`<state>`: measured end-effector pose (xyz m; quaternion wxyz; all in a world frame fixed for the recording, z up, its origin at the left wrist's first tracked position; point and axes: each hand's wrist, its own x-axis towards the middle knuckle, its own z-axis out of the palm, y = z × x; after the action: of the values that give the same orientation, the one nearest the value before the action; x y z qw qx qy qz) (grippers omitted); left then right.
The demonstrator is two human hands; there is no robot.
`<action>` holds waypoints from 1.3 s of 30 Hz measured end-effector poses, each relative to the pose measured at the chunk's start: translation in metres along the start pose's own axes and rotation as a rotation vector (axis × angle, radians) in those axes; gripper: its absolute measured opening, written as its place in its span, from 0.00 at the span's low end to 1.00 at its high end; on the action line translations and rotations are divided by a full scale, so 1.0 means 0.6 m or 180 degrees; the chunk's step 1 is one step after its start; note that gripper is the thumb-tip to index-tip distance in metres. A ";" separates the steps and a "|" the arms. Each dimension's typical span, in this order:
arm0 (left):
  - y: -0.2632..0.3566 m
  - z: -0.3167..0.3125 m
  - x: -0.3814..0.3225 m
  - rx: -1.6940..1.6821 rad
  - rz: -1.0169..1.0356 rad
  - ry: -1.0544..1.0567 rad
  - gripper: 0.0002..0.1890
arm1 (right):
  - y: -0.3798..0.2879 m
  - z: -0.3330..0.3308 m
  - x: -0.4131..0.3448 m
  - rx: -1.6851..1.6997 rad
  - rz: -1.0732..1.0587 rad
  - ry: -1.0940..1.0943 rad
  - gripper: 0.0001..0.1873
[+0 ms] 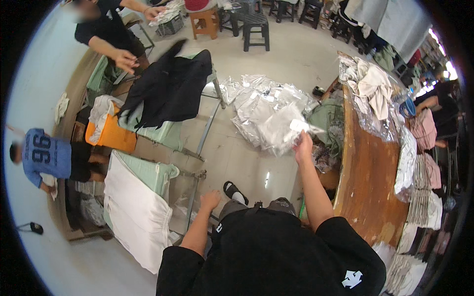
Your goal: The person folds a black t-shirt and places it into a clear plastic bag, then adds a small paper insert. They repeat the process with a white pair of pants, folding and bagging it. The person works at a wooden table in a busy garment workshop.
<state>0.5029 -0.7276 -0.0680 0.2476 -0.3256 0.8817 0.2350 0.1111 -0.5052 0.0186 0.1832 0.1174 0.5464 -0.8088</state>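
My right hand (303, 146) is shut on a transparent plastic bag with a pale folded garment (279, 124) in it. A white label (298, 125) shows just beyond my fingertips. Under and behind this bag, a heap of similar bagged garments (255, 98) lies on the tiled floor. My left hand (210, 200) hangs low beside the metal leg (193, 201) of a padded pressing table. No object shows in it, and its curled fingers are too small to make out. On that table lie white trousers (135, 211) with a gathered waistband.
A black garment (172, 90) covers a second padded table, with an orange basket (111, 129) of cloth beside it. A co-worker (111, 33) reaches over the black garment; another person (50, 155) stands at left. The wooden table (366, 185) borders my right. Plastic stools (256, 31) stand ahead.
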 end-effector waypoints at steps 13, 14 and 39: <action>0.144 0.227 -0.128 -0.1719 -0.0875 0.0261 0.25 | 0.182 -0.301 -0.104 -0.2407 0.2386 -0.1399 0.18; 0.136 0.265 -0.150 -0.1929 -0.1219 0.0146 0.25 | 0.197 -0.341 -0.116 -0.2653 0.2746 -0.1202 0.18; -0.230 0.228 -0.355 -0.6631 -0.3618 0.4226 0.25 | 0.374 0.237 -0.226 -0.4328 0.1924 -0.4202 0.31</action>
<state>0.7787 -0.6445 -0.0823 -0.5169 -0.7263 -0.0060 0.4531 0.3305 -0.6894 -0.0642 0.6773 -0.3518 0.6294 -0.1461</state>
